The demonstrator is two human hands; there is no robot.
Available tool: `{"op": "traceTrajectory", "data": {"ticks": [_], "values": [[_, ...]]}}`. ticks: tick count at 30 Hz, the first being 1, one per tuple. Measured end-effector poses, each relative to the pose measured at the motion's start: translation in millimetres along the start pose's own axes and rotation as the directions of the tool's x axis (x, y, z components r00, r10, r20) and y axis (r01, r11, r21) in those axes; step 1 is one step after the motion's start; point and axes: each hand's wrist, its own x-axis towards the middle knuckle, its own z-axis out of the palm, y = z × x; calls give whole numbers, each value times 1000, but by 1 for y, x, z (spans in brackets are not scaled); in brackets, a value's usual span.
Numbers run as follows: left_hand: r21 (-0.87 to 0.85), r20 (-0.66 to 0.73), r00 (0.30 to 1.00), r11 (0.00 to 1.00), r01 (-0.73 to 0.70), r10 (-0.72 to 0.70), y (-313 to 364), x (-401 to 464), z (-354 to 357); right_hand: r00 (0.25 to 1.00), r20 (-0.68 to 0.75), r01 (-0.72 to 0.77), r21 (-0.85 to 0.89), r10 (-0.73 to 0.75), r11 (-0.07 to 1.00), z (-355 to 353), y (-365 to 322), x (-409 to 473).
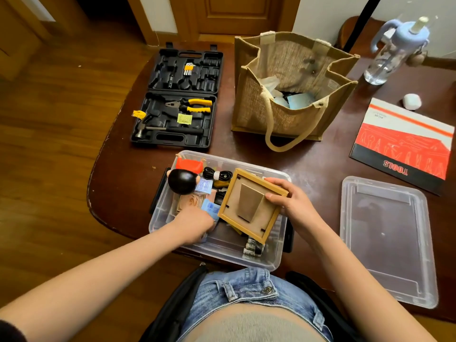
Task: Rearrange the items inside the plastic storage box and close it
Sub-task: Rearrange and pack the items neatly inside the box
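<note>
The storage box (261, 257) is set at the near edge of the table (315, 166), directly before the person. Its lid (385, 240) is laid flat on the table to the right, apart from it. Inside the box, a figurine (183, 177) is placed at the far left, a coiled cable (218, 174) just right of it, small tubes (251, 248) at the near right. A picture frame (251, 206) is held tilted above the contents. Behind the box, an opened tool case (177, 97) is spread at left, a tote bag (291, 87) at right. A booklet (404, 144) is found behind the lid, a bottle (392, 53) beyond.

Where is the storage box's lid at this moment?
In the head view, the clear lid lies flat on the table to the right of the open plastic storage box, just below the red TOOLS booklet; neither hand touches it.
</note>
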Motion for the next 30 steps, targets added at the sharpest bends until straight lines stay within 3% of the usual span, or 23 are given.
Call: {"op": "traceTrajectory", "data": {"ticks": [2, 7, 10, 14, 16, 17, 20, 30], "values": [[138, 17, 999, 989, -44, 42, 4, 1, -2, 1000, 1, -3, 22, 3, 1000, 4, 0, -2], [214, 1, 994, 971, -109, 112, -2, -1, -3, 998, 67, -33, 243, 17, 970, 18, 12, -7], [168, -40, 990, 978, -127, 135, -15, -11, 7, 996, 81, -68, 362, 42, 930, 29, 25, -10], [35, -56, 985, 987, -159, 161, -31, -23, 16, 993, 98, -102, 393, 69, 914, 39, 42, -12], [-51, -57, 982, 982, -184, 181, -37, -26, 19, 988, 101, -140, 239, 119, 961, 39, 45, -14], [-84, -53, 981, 978, -193, 189, -39, -27, 20, 984, 106, -153, 79, 144, 985, 38, 45, -15], [-121, -13, 980, 972, -200, 200, -44, -28, 20, 976, 117, -132, -363, 185, 922, 34, 44, -19], [-227, -59, 970, 943, -242, 235, -49, -22, 22, 992, 90, 9, -765, 93, 644, 46, 41, -25]]}}
